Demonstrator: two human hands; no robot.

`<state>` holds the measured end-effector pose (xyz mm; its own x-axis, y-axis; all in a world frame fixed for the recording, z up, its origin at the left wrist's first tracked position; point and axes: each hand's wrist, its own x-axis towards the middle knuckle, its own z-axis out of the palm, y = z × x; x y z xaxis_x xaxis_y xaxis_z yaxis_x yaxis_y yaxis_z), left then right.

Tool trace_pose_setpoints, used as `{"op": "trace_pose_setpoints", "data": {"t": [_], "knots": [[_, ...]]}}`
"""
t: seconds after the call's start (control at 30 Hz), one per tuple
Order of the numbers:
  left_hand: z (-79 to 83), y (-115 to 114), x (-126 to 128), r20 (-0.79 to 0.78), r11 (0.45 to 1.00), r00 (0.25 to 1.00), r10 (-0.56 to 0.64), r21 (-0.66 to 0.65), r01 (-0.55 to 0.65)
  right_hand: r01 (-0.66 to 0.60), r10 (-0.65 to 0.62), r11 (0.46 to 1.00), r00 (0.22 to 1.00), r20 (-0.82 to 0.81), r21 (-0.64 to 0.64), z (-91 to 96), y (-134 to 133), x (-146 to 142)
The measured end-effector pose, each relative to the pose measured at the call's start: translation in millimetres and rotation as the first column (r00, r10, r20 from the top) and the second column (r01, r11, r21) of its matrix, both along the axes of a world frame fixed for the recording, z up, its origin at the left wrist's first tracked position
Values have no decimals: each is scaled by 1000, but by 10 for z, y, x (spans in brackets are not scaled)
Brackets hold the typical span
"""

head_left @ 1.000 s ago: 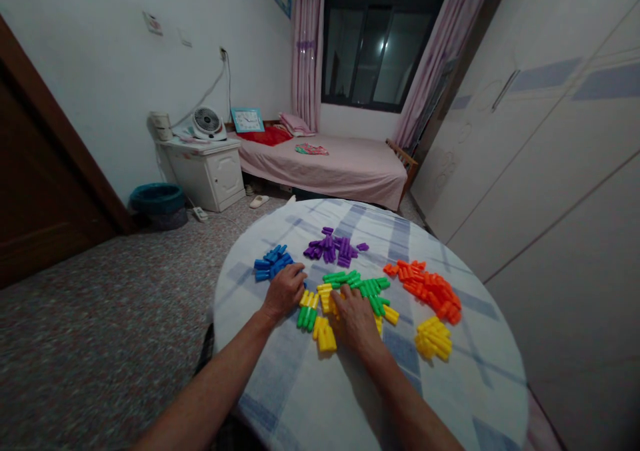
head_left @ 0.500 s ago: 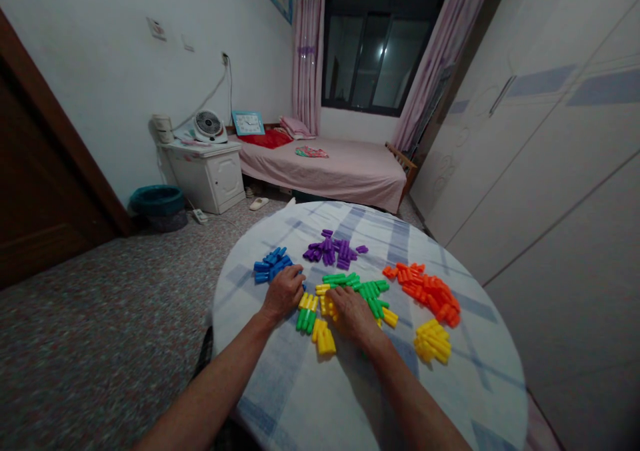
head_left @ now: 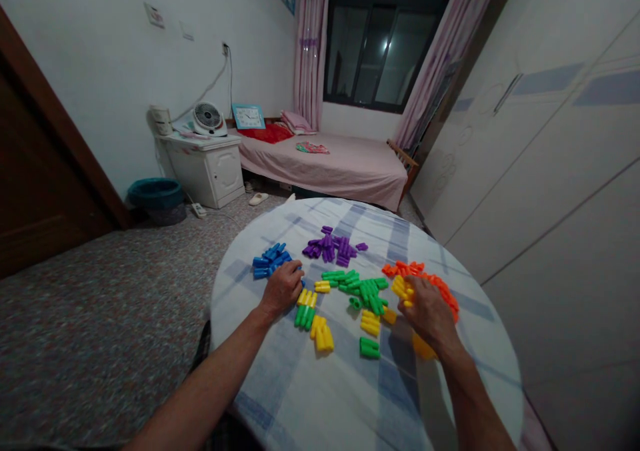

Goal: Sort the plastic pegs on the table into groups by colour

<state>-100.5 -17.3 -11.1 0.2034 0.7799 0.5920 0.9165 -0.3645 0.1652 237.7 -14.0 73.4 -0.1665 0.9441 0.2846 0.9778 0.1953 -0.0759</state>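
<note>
Short plastic pegs lie in colour groups on a round table with a checked cloth [head_left: 310,397]. My left hand [head_left: 283,289] rests palm-down beside the blue pegs [head_left: 269,261], and a bit of blue shows at its fingertips. My right hand [head_left: 429,314] grips yellow pegs [head_left: 403,291] against the orange pegs [head_left: 443,291]. Below that hand lies a yellow heap [head_left: 424,346], partly hidden. Purple pegs [head_left: 327,248] lie at the far side and green pegs [head_left: 367,292] in the middle. Smaller yellow [head_left: 323,336] and green [head_left: 369,347] clusters lie nearer me.
Around the table is a speckled carpet [head_left: 100,317]. A tall white wardrobe [head_left: 560,191] stands close on the right. Farther off are a pink bed [head_left: 325,167], a white bedside cabinet [head_left: 200,174] with a small fan [head_left: 207,119], and a teal bin [head_left: 156,197].
My right hand has moved right from the middle pegs to the orange group, now with yellow pegs in it. The yellow and green pegs near the middle are spread out. My left hand has barely moved.
</note>
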Motion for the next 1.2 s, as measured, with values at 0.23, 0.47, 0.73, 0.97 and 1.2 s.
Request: {"op": "trace_pose_setpoints", "data": {"t": [0.23, 0.47, 0.73, 0.97, 1.2], "knots": [[16, -9, 7, -2, 1000, 1000, 10, 7, -10, 54, -27, 960, 994, 102, -275, -242, -34, 182], [45, -20, 13, -1, 1000, 1000, 20, 6, -20, 14, 3, 935, 999, 48, -354, -215, -69, 218], [32, -13, 10, 2, 1000, 1000, 22, 5, -22, -252, 238, 936, 967, -87, -245, -93, -348, -191], [43, -25, 14, 10, 1000, 1000, 21, 1, -21, -80, 77, 991, 996, -34, -107, -358, -460, -531], [41, -20, 4, 12, 1000, 1000, 21, 1, -21, -43, 45, 996, 999, 15, -81, -465, -426, -475]]}}
